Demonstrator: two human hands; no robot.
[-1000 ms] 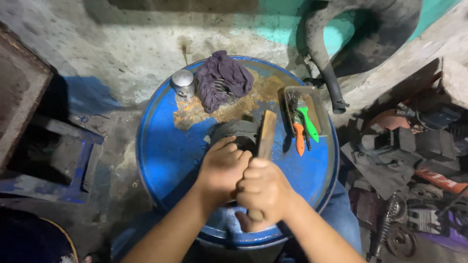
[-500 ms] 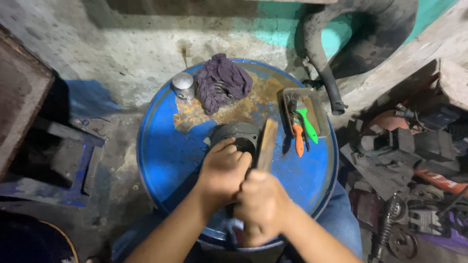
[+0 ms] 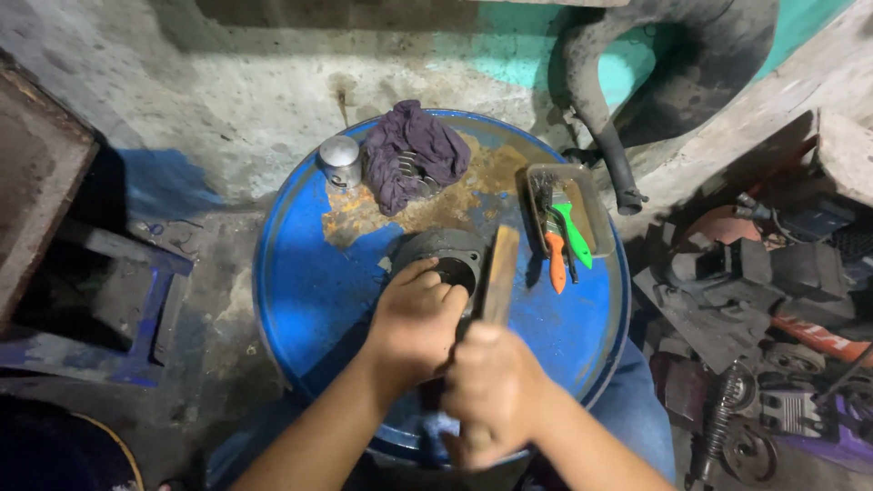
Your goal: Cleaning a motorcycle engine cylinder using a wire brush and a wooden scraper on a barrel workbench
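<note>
A dark round engine cylinder part (image 3: 443,252) sits on top of a blue drum (image 3: 309,291). My left hand (image 3: 414,320) presses down on the part's near side and grips it. My right hand (image 3: 494,395) is closed around a wooden handle (image 3: 499,275) that stands up beside the part, on its right. The tool's lower end is hidden under my hand. My right hand looks blurred.
On the drum lie a purple rag (image 3: 412,153), a small metal piston (image 3: 339,161) and a tray (image 3: 591,205) holding orange and green handled tools. A black exhaust pipe (image 3: 600,118) curves at the back right. Scrap engine parts (image 3: 764,291) pile up on the right, and a blue stand (image 3: 136,318) sits at the left.
My right hand has dropped lower and nearer to me along the wooden handle. My left hand stays on the cylinder part.
</note>
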